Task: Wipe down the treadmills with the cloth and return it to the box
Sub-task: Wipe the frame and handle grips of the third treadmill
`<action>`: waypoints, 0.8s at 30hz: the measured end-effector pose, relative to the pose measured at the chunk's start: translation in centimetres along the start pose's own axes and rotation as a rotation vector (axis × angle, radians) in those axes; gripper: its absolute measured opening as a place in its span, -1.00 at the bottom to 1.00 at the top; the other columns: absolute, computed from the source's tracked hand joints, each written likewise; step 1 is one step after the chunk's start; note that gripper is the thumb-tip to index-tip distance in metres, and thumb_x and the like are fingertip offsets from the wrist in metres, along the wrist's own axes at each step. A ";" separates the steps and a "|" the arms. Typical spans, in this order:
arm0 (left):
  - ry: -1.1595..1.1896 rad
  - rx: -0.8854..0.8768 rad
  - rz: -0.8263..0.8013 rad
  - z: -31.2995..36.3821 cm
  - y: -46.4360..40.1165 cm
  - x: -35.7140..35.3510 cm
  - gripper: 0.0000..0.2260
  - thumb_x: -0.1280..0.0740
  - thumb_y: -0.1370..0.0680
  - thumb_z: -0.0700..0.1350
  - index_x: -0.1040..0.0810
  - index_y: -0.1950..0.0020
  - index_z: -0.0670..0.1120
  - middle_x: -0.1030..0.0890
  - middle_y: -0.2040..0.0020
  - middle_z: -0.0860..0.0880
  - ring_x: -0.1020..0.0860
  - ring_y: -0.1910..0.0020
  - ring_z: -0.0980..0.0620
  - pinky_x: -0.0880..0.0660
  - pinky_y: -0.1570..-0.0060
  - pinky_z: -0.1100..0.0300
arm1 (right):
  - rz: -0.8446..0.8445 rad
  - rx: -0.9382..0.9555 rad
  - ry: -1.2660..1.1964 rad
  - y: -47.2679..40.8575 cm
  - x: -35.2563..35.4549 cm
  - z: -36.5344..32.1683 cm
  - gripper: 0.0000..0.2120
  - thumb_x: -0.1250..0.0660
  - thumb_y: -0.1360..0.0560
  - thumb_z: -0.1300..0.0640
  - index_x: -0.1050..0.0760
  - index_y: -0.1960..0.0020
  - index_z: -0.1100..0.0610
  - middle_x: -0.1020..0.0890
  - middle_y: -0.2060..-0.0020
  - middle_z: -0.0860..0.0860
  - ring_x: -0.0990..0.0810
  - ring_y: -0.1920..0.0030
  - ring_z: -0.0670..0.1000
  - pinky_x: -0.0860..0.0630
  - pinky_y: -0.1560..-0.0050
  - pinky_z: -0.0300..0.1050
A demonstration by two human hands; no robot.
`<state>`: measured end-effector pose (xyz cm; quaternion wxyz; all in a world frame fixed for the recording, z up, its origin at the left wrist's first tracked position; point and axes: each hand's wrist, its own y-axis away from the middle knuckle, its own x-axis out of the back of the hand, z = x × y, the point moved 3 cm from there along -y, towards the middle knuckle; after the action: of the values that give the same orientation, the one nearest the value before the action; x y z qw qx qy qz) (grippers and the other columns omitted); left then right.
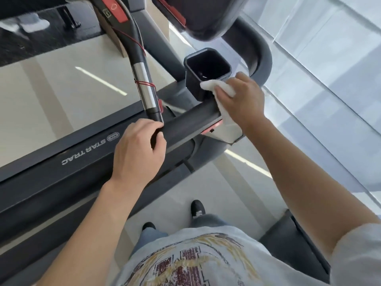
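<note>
Head view: "STAR TRAC" treadmill; left fingers grasp handrail, right fingers cloth.

The cloth is white. The treadmill frame is dark grey with white lettering, its cup holder black, its handgrip silver wound with red cord. The shirt seems pale grey, printed in maroon and yellow.
</note>
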<state>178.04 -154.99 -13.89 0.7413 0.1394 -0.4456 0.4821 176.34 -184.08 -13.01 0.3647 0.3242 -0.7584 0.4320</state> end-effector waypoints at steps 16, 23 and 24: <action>-0.229 0.213 0.323 0.8 2.4 -1.5 -0.76 -0.23 -0.66 -0.18 -0.69 -0.17 -0.13 -0.72 -0.05 -0.05 -0.63 -0.01 -0.10 -0.50 -0.04 0.03 | -0.161 0.593 -0.326 3.0 -3.6 -10.4 -0.73 -0.47 -0.47 -0.02 -0.57 0.29 0.12 -0.53 0.36 -0.04 -0.51 0.33 0.04 -0.38 0.41 -0.13; -0.252 0.245 0.316 0.5 4.4 -1.2 -0.71 -0.21 -0.71 -0.14 -0.64 -0.34 -0.11 -0.69 -0.24 -0.03 -0.60 -0.24 -0.04 -0.34 -0.39 0.12 | -0.288 0.334 -0.049 -4.8 -2.0 0.5 -0.58 -0.34 -0.52 -0.19 -0.47 0.36 0.10 -0.44 0.36 -0.02 -0.46 0.35 0.08 -0.27 0.39 -0.13; -0.260 0.241 0.309 0.5 4.4 -1.2 -0.71 -0.21 -0.71 -0.14 -0.64 -0.35 -0.11 -0.68 -0.25 -0.03 -0.59 -0.25 -0.04 -0.31 -0.40 0.15 | -0.278 0.350 -0.037 -4.8 -2.0 0.7 -0.57 -0.34 -0.52 -0.18 -0.46 0.37 0.09 -0.43 0.37 -0.02 -0.45 0.37 0.08 -0.28 0.40 -0.14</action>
<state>173.87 -153.82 -15.50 0.5731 0.2180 -0.4926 0.6176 181.10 -186.37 -12.92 0.3449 0.4917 -0.6264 0.4968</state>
